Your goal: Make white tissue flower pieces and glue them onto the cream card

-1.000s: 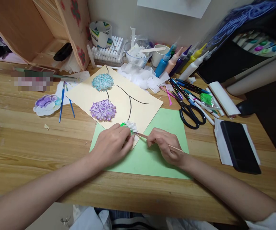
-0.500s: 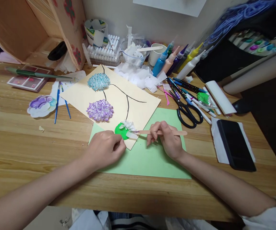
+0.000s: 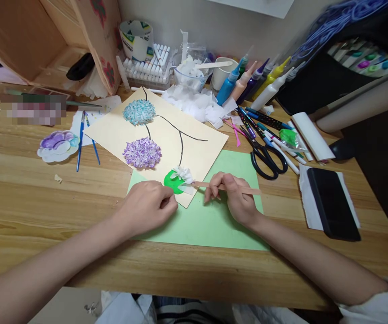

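My right hand (image 3: 232, 195) grips a flat wooden craft stick (image 3: 249, 191), its tip at a white paper piece (image 3: 187, 188) on a bright green round patch (image 3: 171, 181). White crumpled petals (image 3: 182, 173) cover the patch's upper right. The patch lies near the lower corner of a cream card (image 3: 200, 157) with drawn black stems. Purple (image 3: 142, 153) and blue (image 3: 139, 111) ruffled blossoms sit on the same card. Closed beside the patch, my left hand (image 3: 151, 202) has its fingertips hidden; whether it pinches anything I cannot make out. Under the card lies a light green sheet (image 3: 194, 229).
Black scissors (image 3: 268, 157), pens and a phone (image 3: 332, 202) lie to the right. Behind the card are white tissue scraps (image 3: 197, 105), a plastic cup (image 3: 191, 76) and paint bottles (image 3: 229, 87). At left are a flower-shaped palette (image 3: 58, 147) and thin brushes (image 3: 80, 144).
The stick has tilted a little, its tip now higher against the white piece and petals. My left hand stays almost in place. The whole view has shifted slightly.
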`<state>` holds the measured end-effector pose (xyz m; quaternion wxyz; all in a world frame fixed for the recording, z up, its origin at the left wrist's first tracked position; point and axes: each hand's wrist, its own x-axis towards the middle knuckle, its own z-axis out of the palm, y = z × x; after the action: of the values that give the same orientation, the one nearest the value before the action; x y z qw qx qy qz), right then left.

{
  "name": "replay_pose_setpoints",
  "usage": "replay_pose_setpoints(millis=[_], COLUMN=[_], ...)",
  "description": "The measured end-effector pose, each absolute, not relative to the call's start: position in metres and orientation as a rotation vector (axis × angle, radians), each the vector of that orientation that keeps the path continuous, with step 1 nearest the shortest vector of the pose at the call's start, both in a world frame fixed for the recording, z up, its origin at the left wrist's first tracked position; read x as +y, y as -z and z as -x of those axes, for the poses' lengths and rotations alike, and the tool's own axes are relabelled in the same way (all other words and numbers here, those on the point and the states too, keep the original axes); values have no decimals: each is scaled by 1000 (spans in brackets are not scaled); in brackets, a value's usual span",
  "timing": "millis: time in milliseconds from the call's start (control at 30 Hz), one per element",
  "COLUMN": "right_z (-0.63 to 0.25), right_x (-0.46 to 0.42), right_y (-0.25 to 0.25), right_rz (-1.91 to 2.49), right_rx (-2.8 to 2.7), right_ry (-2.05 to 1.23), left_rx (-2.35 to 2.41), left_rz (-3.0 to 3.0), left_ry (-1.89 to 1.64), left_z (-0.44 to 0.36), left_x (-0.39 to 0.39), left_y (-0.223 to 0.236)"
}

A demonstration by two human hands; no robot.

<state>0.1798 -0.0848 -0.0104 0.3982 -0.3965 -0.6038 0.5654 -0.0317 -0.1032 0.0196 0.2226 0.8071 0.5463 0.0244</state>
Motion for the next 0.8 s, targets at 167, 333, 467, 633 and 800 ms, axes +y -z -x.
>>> replay_pose_setpoints(millis=[167,333,467,633,800], right_z=[-180,-181,-181,-181,-180], right_x=[-84,-84,-85,-86,-86], right_y=[9,10,11,11,10], right_rz=[1021,942,964,978,1037], right_rx=[-1502,-1597,-1610,-1565,-1525], right_ry=[-1429,-1436,-1421,-1408,-1375], left_rx=[1510,1895,1920,1920,1924], left_rz=[-2189,-2169,-2233,-2278,-2289], left_ry=[-60,-15,109,163,185], left_z=[37,46,47,46,45], left_x=[-101,-95,-93,-93,-94], left_y=[-28,-28,-22,-21,-21])
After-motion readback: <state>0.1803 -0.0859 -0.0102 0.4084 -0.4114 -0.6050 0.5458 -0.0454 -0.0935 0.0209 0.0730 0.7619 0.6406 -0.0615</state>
